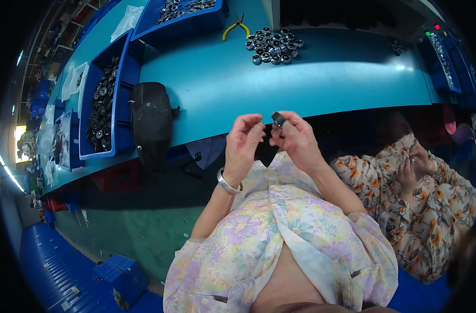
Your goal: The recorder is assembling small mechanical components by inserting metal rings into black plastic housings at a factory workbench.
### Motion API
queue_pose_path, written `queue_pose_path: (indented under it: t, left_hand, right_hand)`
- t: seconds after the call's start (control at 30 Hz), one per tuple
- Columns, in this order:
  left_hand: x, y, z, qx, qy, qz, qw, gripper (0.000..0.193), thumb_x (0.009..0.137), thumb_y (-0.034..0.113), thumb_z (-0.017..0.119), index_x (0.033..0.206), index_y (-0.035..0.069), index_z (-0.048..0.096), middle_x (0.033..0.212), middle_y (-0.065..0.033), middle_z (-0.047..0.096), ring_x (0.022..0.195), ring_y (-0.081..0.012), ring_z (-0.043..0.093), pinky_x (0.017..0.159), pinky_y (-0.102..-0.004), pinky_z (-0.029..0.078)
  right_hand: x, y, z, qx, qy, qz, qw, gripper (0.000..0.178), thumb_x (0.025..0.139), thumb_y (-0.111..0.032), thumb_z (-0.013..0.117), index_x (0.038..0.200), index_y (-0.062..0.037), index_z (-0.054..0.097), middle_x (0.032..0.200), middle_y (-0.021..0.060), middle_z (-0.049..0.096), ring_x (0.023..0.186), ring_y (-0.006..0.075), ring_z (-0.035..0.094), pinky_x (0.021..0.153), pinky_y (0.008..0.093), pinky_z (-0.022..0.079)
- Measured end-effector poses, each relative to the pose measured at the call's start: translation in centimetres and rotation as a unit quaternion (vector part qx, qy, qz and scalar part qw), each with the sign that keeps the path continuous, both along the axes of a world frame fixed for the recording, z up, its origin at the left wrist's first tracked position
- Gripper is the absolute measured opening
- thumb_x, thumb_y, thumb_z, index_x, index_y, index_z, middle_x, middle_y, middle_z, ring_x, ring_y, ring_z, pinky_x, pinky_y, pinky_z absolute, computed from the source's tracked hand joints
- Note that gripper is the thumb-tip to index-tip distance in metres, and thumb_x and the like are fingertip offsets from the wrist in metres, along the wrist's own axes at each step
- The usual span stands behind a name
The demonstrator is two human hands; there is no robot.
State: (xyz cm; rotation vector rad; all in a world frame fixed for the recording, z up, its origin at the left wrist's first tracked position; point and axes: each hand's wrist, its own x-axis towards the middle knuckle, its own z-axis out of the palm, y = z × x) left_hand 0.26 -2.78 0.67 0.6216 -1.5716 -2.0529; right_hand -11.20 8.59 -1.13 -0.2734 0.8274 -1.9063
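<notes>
Just off the near edge of the blue-green table (212, 104), my two hands are raised close together in front of my body. Between the thumb and fingers of my right hand (299, 142) is a small dark part (278, 119) with a smooth, shiny face; its exact kind does not show. My left hand (243, 138), with a silver bangle at its wrist, is a short gap away. Its fingers are curled in to the thumb, and whatever they may pinch is too small to make out. Farther back on the table lies a pile of chrome round parts (273, 46) with dark centres.
Yellow-handled pliers (237, 27) lie left of the pile. On the left are a black mesh bag (152, 115) and a blue bin (83, 141) of black wheel-like parts. Another blue bin (186, 20) holds metal parts. At right, a co-worker in a flowered top (373, 175) sits close.
</notes>
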Motion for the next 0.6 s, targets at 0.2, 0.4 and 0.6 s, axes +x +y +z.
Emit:
queue_pose_path:
  t: [0.2,0.4,0.6]
  left_hand:
    - [-0.6,0.9,1.9,-0.44,-0.05,0.011,0.897,0.065,0.065,0.011,0.08,0.123,0.004,0.05,0.119,-0.0144,0.049,0.103,-0.0314,0.05,0.086,-0.0386,0.045]
    - [-0.5,1.4,1.6,-0.465,-0.036,0.011,0.885,0.056,0.068,0.01,0.08,0.118,0.003,0.055,0.109,-0.0135,0.058,0.096,-0.0301,0.054,0.079,-0.0353,0.048]
    - [0.5,1.6,1.0,-0.529,-0.034,0.022,0.848,0.052,0.069,0.013,0.078,0.112,-0.001,0.054,0.095,-0.015,0.057,0.085,-0.0333,0.054,0.074,-0.0388,0.048]
  right_hand:
    - [0.7,0.8,0.5,-0.071,-0.215,0.099,0.969,0.048,0.096,-0.045,0.048,0.12,-0.0039,0.051,0.102,0.0075,0.059,0.094,0.0174,0.056,0.088,0.0362,0.047]
    - [2.8,0.9,2.2,-0.074,-0.285,0.118,0.948,0.051,0.1,-0.049,0.032,0.126,-0.0074,0.046,0.111,0.0083,0.058,0.107,0.02,0.055,0.099,0.04,0.041]
    - [3.4,1.2,3.1,0.025,-0.271,0.09,0.958,0.049,0.103,-0.046,0.026,0.123,-0.0081,0.049,0.11,0.0087,0.06,0.101,0.0197,0.059,0.095,0.0384,0.045]
